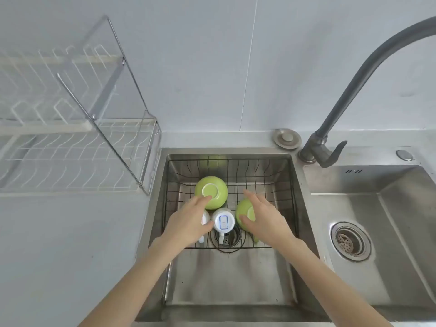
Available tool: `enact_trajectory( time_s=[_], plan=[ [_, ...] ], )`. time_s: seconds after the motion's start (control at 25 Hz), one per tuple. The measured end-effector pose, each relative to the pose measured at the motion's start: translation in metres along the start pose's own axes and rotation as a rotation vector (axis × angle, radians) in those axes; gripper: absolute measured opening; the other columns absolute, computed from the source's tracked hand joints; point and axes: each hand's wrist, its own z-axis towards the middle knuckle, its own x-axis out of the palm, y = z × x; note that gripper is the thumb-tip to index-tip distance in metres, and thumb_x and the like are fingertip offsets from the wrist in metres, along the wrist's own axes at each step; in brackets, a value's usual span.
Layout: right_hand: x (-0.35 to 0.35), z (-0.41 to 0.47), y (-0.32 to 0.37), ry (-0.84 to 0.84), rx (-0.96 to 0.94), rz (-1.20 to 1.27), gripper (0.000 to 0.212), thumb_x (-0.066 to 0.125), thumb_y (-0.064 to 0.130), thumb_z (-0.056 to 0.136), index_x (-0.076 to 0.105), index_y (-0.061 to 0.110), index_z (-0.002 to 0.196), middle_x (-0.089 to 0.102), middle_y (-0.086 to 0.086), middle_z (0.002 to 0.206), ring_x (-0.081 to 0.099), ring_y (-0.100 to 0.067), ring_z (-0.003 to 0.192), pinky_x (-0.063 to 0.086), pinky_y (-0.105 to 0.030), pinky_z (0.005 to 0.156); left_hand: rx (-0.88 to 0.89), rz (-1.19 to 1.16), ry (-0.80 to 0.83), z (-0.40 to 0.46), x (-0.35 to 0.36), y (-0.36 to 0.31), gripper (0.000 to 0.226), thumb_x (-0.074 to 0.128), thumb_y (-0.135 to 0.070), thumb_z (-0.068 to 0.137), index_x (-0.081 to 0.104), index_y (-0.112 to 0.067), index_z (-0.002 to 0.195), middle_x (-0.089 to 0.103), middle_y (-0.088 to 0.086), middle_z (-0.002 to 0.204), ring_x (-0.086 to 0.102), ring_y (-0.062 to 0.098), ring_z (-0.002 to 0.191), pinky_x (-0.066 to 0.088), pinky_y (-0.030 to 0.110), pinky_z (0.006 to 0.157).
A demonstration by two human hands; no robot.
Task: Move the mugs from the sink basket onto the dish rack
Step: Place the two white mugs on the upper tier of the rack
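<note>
A black wire sink basket [271, 175] sits in the left basin. Upside down in it are a green mug [212, 191] at the back left, a second green mug [244, 212] on the right, a white mug [223, 220] with a blue-edged label in the middle, and another white mug [205, 218] mostly hidden under my left hand [188, 220]. My left hand spreads over that hidden mug, its fingertips at the back green mug. Over the right green mug lies my right hand [266, 218], fingers straight, thumb at its near side. The white wire dish rack [70, 156] stands on the counter at left.
A dark curved faucet [354, 90] arches from the back right, above the second basin [389, 208] with its drain strainer [350, 239]. A round metal cap [286, 138] sits behind the sink. The rack has a raised upper tier and steel frame [113, 86].
</note>
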Motion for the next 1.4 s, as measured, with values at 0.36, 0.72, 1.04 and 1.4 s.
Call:
enact_trajectory(
  time_s=[0.36, 0.72, 1.04, 1.4],
  plan=[
    [0.058, 0.04, -0.024, 0.191, 0.154, 0.141, 0.056, 0.05, 0.026, 0.091, 0.028, 0.021, 0.142, 0.045, -0.009, 0.138, 0.051, -0.033, 0.119, 0.046, -0.039, 0.089, -0.14, -0.143, 0.157, 0.038, 0.061, 0.012, 0.064, 0.055, -0.029, 0.086, 0.022, -0.026, 0.141, 0.032, -0.005, 0.146, 0.051, 0.026, 0.118, 0.048, 0.043, 0.09],
    [0.096, 0.074, -0.035, 0.27, 0.234, 0.217, 0.06, 0.047, 0.025, 0.093, 0.019, 0.018, 0.146, 0.039, -0.013, 0.142, 0.057, -0.033, 0.112, 0.048, -0.042, 0.094, -0.181, -0.149, 0.227, 0.069, 0.096, 0.018, 0.072, 0.054, -0.024, 0.087, 0.012, -0.017, 0.145, 0.018, -0.001, 0.154, 0.051, 0.025, 0.12, 0.048, 0.039, 0.091],
    [0.104, 0.072, -0.037, 0.236, 0.232, 0.248, 0.06, 0.049, 0.019, 0.092, 0.021, 0.019, 0.146, 0.038, -0.009, 0.144, 0.057, -0.031, 0.113, 0.049, -0.039, 0.091, -0.193, -0.186, 0.139, 0.073, 0.118, 0.02, 0.073, 0.057, -0.019, 0.084, 0.014, -0.015, 0.143, 0.022, 0.003, 0.151, 0.048, 0.029, 0.123, 0.048, 0.043, 0.09],
    [0.094, 0.061, -0.044, 0.203, 0.203, 0.32, 0.058, 0.047, 0.013, 0.087, 0.032, 0.021, 0.142, 0.063, -0.013, 0.119, 0.061, -0.031, 0.095, 0.053, -0.044, 0.085, -0.127, -0.389, 0.012, 0.065, 0.116, 0.016, 0.067, 0.06, -0.008, 0.081, 0.027, -0.015, 0.139, 0.038, 0.005, 0.142, 0.046, 0.023, 0.125, 0.047, 0.031, 0.093]
  ],
)
